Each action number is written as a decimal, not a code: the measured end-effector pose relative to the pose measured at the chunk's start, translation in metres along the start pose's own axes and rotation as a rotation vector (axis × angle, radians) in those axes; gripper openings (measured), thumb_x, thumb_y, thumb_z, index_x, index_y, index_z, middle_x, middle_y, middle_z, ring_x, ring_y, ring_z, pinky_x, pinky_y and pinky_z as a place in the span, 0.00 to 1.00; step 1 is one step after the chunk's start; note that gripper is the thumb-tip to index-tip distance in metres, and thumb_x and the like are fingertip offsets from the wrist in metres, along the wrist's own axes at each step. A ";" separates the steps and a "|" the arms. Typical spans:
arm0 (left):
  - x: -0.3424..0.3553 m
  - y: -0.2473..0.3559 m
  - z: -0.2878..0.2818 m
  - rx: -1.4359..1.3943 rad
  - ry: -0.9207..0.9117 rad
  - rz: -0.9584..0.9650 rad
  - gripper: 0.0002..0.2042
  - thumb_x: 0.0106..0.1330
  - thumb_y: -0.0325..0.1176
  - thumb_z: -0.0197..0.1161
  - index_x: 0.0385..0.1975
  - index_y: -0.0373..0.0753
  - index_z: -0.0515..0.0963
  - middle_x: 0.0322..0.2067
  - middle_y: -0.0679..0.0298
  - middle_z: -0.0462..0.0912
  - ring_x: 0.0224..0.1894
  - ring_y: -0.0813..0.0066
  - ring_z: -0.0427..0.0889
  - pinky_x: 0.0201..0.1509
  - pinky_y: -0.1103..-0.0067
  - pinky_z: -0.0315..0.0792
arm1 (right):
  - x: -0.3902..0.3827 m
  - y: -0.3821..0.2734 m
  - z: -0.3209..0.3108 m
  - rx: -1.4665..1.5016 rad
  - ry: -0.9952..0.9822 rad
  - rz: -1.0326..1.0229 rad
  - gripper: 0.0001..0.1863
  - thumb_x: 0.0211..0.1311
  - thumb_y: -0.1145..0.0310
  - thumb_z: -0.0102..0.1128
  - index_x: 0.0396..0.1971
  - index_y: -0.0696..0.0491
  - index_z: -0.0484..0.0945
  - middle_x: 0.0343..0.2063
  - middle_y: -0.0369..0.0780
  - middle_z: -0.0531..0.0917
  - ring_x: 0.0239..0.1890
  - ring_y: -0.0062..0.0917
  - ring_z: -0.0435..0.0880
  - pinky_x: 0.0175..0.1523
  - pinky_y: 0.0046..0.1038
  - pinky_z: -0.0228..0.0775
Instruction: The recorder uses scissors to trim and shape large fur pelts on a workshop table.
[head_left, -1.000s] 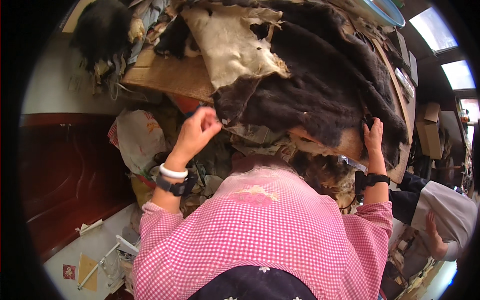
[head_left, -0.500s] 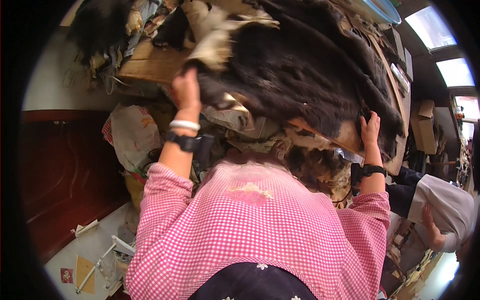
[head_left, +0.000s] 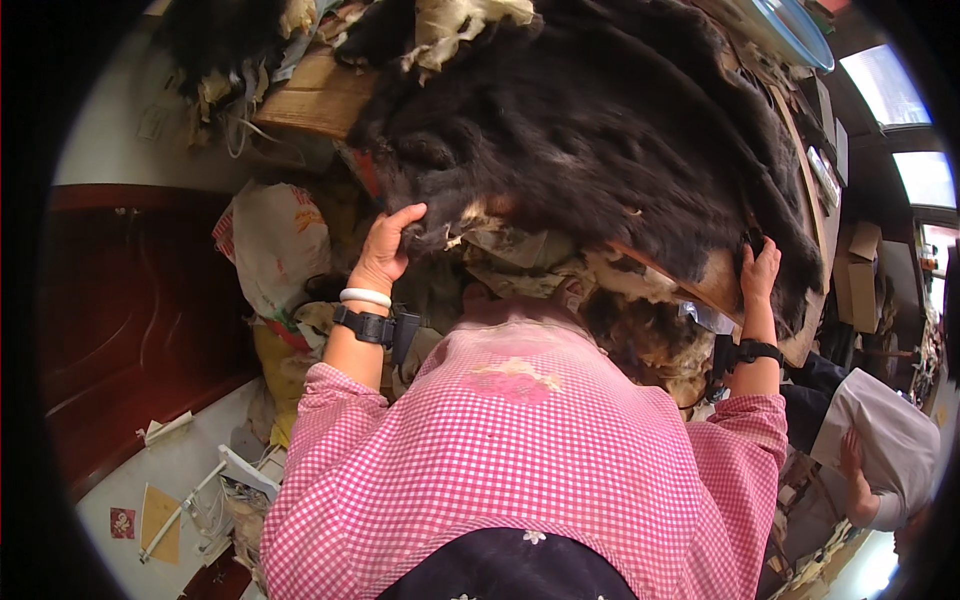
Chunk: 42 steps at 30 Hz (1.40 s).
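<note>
A large dark brown fur pelt (head_left: 580,130) lies over a wooden board (head_left: 722,282), its near-left edge hanging past the wood. My left hand (head_left: 384,248) grips that hanging edge, thumb on top and fingers partly hidden. At the pelt's right edge, my right hand (head_left: 761,270) has its fingers closed. A small dark object shows at those fingertips against the dark fur, too unclear to name. A pale flap of hide (head_left: 450,30) lies across the pelt's far side.
Fur scraps (head_left: 640,335) are heaped below the board. A white plastic bag (head_left: 280,240) stands at left by a dark red door (head_left: 140,330). A blue-rimmed basin (head_left: 800,35) is at the far right. Another person's hand (head_left: 858,480) rests by grey cloth at lower right.
My left hand has come down toward me, drawing the pelt's left edge along. The pale side that was turned up there now lies fur side up. My right hand stays at the right edge.
</note>
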<state>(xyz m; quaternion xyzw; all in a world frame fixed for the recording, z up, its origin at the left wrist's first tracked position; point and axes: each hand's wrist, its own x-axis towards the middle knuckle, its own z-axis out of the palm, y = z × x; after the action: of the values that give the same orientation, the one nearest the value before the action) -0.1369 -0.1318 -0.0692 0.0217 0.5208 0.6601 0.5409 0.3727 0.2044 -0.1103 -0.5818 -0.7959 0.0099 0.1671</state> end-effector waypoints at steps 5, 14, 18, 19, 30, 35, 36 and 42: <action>-0.003 -0.005 -0.009 -0.125 -0.027 -0.016 0.12 0.60 0.29 0.62 0.42 0.32 0.79 0.37 0.59 0.84 0.37 0.69 0.84 0.44 0.76 0.78 | -0.003 -0.012 -0.006 -0.113 -0.058 0.051 0.26 0.56 0.66 0.63 0.54 0.56 0.68 0.47 0.50 0.74 0.53 0.44 0.71 0.57 0.38 0.63; 0.008 -0.022 -0.021 0.813 0.550 0.636 0.20 0.59 0.30 0.64 0.51 0.31 0.70 0.46 0.51 0.78 0.46 0.60 0.77 0.53 0.71 0.70 | -0.062 -0.155 -0.049 0.341 -0.185 -0.504 0.24 0.46 0.68 0.68 0.47 0.48 0.75 0.47 0.42 0.74 0.52 0.39 0.71 0.57 0.38 0.61; -0.008 -0.007 0.043 1.288 0.175 1.218 0.23 0.58 0.28 0.60 0.55 0.37 0.68 0.58 0.53 0.68 0.60 0.54 0.66 0.64 0.66 0.59 | -0.070 -0.154 -0.042 0.320 -0.137 -0.478 0.18 0.46 0.69 0.68 0.41 0.50 0.76 0.44 0.40 0.75 0.50 0.39 0.71 0.55 0.40 0.62; -0.010 -0.007 0.058 1.346 0.086 1.272 0.23 0.58 0.27 0.61 0.56 0.38 0.68 0.58 0.54 0.68 0.61 0.55 0.66 0.65 0.65 0.58 | -0.070 -0.149 -0.040 0.366 -0.137 -0.475 0.15 0.46 0.70 0.67 0.37 0.51 0.75 0.42 0.40 0.75 0.48 0.39 0.72 0.53 0.40 0.63; 0.103 0.048 0.063 2.003 0.252 0.680 0.28 0.66 0.56 0.49 0.63 0.49 0.65 0.57 0.56 0.72 0.56 0.56 0.71 0.58 0.58 0.58 | -0.058 -0.147 -0.045 0.415 -0.196 -0.456 0.10 0.45 0.75 0.65 0.28 0.55 0.73 0.33 0.41 0.76 0.40 0.41 0.72 0.45 0.35 0.66; 0.110 0.043 0.061 1.994 0.326 0.630 0.37 0.63 0.59 0.52 0.70 0.53 0.50 0.60 0.47 0.67 0.61 0.48 0.67 0.63 0.48 0.52 | -0.045 -0.147 -0.047 0.369 -0.297 -0.196 0.09 0.54 0.69 0.63 0.32 0.55 0.74 0.33 0.42 0.77 0.37 0.42 0.76 0.41 0.38 0.68; 0.111 0.043 0.060 1.997 0.324 0.627 0.37 0.63 0.59 0.52 0.70 0.53 0.50 0.60 0.47 0.67 0.61 0.48 0.67 0.63 0.48 0.52 | -0.039 -0.149 -0.048 0.370 -0.299 -0.195 0.09 0.54 0.69 0.63 0.32 0.55 0.74 0.33 0.42 0.77 0.37 0.42 0.76 0.41 0.38 0.68; 0.123 0.052 0.066 1.937 0.264 0.482 0.36 0.64 0.60 0.50 0.69 0.52 0.52 0.59 0.44 0.68 0.61 0.47 0.67 0.62 0.47 0.53 | 0.005 -0.149 -0.028 0.012 -0.374 -0.225 0.11 0.59 0.64 0.58 0.40 0.48 0.71 0.31 0.44 0.82 0.38 0.42 0.81 0.39 0.42 0.70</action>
<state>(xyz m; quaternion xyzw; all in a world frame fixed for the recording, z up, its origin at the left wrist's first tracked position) -0.1846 0.0095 -0.0672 0.4835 0.8707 0.0412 0.0804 0.2421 0.1560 -0.0515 -0.4762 -0.8730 0.1038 0.0198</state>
